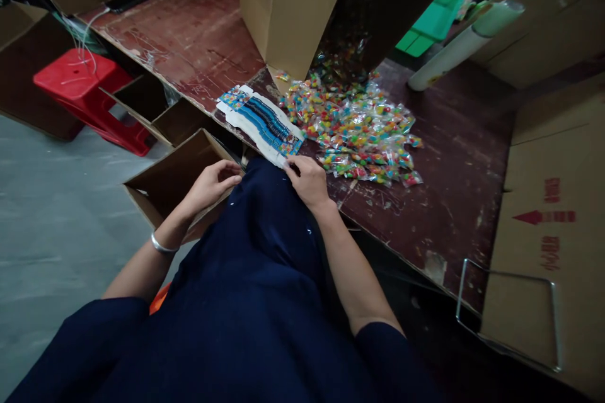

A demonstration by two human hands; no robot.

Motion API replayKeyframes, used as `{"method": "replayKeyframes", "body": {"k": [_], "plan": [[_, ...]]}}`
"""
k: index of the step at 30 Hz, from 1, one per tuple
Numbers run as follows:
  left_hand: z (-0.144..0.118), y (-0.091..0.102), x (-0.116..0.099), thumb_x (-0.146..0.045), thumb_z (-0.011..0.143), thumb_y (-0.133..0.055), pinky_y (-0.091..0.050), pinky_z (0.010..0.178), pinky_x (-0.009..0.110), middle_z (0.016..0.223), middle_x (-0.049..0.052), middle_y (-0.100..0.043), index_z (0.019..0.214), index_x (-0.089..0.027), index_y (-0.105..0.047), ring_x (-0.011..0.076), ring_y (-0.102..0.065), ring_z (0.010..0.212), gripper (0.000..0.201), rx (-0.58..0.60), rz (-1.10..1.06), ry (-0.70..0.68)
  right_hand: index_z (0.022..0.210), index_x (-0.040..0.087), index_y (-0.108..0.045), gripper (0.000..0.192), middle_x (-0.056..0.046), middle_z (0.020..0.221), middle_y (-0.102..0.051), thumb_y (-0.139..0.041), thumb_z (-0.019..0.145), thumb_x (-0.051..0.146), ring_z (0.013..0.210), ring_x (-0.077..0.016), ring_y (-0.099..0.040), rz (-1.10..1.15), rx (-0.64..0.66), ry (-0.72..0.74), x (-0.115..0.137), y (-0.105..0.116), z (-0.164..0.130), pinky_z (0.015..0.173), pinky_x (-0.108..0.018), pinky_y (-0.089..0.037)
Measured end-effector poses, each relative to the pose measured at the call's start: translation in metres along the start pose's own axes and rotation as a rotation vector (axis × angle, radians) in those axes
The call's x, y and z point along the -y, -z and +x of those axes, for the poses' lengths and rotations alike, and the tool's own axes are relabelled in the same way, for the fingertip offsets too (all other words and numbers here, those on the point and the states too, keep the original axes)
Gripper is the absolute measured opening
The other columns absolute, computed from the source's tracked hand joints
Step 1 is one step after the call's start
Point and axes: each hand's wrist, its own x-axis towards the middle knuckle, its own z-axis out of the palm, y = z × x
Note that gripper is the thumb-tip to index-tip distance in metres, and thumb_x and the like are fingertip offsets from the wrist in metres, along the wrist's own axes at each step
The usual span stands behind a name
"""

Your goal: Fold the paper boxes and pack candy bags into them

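Observation:
My right hand (308, 181) rests at the table's near edge, its fingertips on the end of a fanned stack of blue printed cards (263, 124). My left hand (211, 183) hovers over the flap of an open cardboard box (170, 177), fingers curled, with nothing visible in it. A heap of small clear packets of coloured sweets (353, 128) lies just right of the cards, spilling from under a tall carton (288, 3). My dark blue lap fills the lower middle.
The worn dark red table (449, 157) runs from upper left to lower right. A red plastic stool (89, 94) stands on the floor at left. Large cartons (548, 220) crowd the right side, with a white roll (454, 50) and green items behind. A phone (126, 0) lies far left.

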Motion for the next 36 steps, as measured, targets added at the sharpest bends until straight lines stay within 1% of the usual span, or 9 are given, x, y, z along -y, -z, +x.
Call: {"method": "replayKeyframes", "body": {"k": [6, 10, 12, 14, 18, 22, 27, 32, 36], "plan": [[0.015, -0.061, -0.018, -0.053, 0.086, -0.079, -0.062, 0.092, 0.038, 0.113, 0.015, -0.079, 0.092, -0.014, -0.068, 0.0246, -0.077, 0.106, 0.041, 0.232, -0.783, 0.282, 0.095, 0.027, -0.076, 0.016, -0.009, 0.11, -0.082, -0.06, 0.099, 0.027, 0.107, -0.0265, -0.077, 0.035, -0.219, 0.081, 0.021, 0.023, -0.04, 0.101, -0.047, -0.061], [0.023, -0.084, -0.026, -0.062, 0.086, -0.076, -0.063, 0.092, 0.041, 0.113, 0.017, -0.08, 0.096, -0.014, -0.072, 0.0288, -0.078, 0.107, 0.049, 0.359, -0.95, 0.377, 0.098, 0.031, -0.076, 0.015, -0.005, 0.108, -0.082, -0.063, 0.098, 0.025, 0.108, -0.0261, -0.077, 0.076, -0.145, 0.184, 0.045, 0.031, -0.078, 0.097, -0.046, -0.065], [0.021, -0.087, -0.027, -0.06, 0.079, -0.084, -0.063, 0.09, 0.039, 0.119, 0.018, -0.079, 0.103, -0.014, -0.074, 0.0304, -0.077, 0.108, 0.052, 0.393, -0.967, 0.347, 0.105, 0.031, -0.076, 0.013, -0.005, 0.109, -0.081, -0.066, 0.097, 0.028, 0.11, -0.0271, -0.076, 0.124, -0.084, 0.212, 0.055, 0.037, -0.089, 0.097, -0.047, -0.065], [0.016, -0.085, -0.027, -0.053, 0.07, -0.093, -0.063, 0.088, 0.037, 0.124, 0.017, -0.077, 0.11, -0.015, -0.074, 0.031, -0.077, 0.108, 0.058, 0.435, -0.949, 0.296, 0.125, 0.03, -0.07, 0.031, -0.008, 0.113, -0.079, -0.07, 0.095, 0.037, 0.109, -0.0283, -0.075, 0.182, -0.057, 0.174, 0.063, 0.046, -0.092, 0.094, -0.047, -0.065], [0.006, -0.078, -0.029, -0.043, 0.063, -0.099, -0.06, 0.091, 0.032, 0.125, 0.018, -0.077, 0.116, -0.015, -0.076, 0.0288, -0.077, 0.108, 0.065, 0.568, -0.817, 0.229, 0.147, 0.026, -0.055, 0.062, -0.005, 0.096, -0.073, -0.071, 0.093, 0.051, 0.08, -0.0212, -0.07, 0.262, 0.05, -0.015, 0.068, 0.065, -0.079, 0.073, -0.036, -0.062], [0.0, -0.075, -0.034, -0.041, 0.062, -0.099, -0.055, 0.099, 0.033, 0.121, 0.014, -0.079, 0.117, -0.014, -0.078, 0.0269, -0.075, 0.111, 0.065, 0.629, -0.689, 0.198, 0.125, 0.025, -0.064, 0.044, 0.006, 0.066, -0.06, -0.076, 0.09, 0.049, 0.056, -0.0135, -0.059, 0.366, 0.17, -0.132, 0.067, 0.076, -0.066, 0.064, -0.028, -0.054], [-0.013, -0.081, -0.043, -0.038, 0.07, -0.095, -0.05, 0.108, 0.04, 0.122, 0.012, -0.079, 0.124, -0.017, -0.077, 0.0291, -0.071, 0.119, 0.061, 0.725, -0.557, 0.171, 0.082, 0.024, -0.058, 0.04, 0.006, 0.06, -0.059, -0.085, 0.079, 0.054, 0.05, -0.0113, -0.051, 0.522, 0.231, -0.253, 0.066, 0.086, -0.065, 0.051, -0.026, -0.04], [-0.019, -0.089, -0.046, -0.039, 0.076, -0.091, -0.051, 0.106, 0.04, 0.126, 0.012, -0.077, 0.126, -0.017, -0.076, 0.0307, -0.069, 0.123, 0.057, 0.744, -0.543, 0.131, 0.07, 0.022, -0.057, 0.044, 0.002, 0.065, -0.064, -0.087, 0.077, 0.053, 0.054, -0.0114, -0.052, 0.544, 0.145, -0.298, 0.065, 0.088, -0.072, 0.053, -0.026, -0.041], [-0.015, -0.084, -0.045, -0.038, 0.075, -0.091, -0.052, 0.104, 0.04, 0.123, 0.014, -0.077, 0.126, -0.016, -0.076, 0.0301, -0.07, 0.12, 0.058, 0.809, -0.531, 0.116, 0.079, 0.022, -0.067, 0.029, 0.002, 0.069, -0.069, -0.084, 0.082, 0.045, 0.053, -0.0114, -0.056, 0.581, 0.239, -0.284, 0.065, 0.095, -0.075, 0.055, -0.026, -0.046]]}}
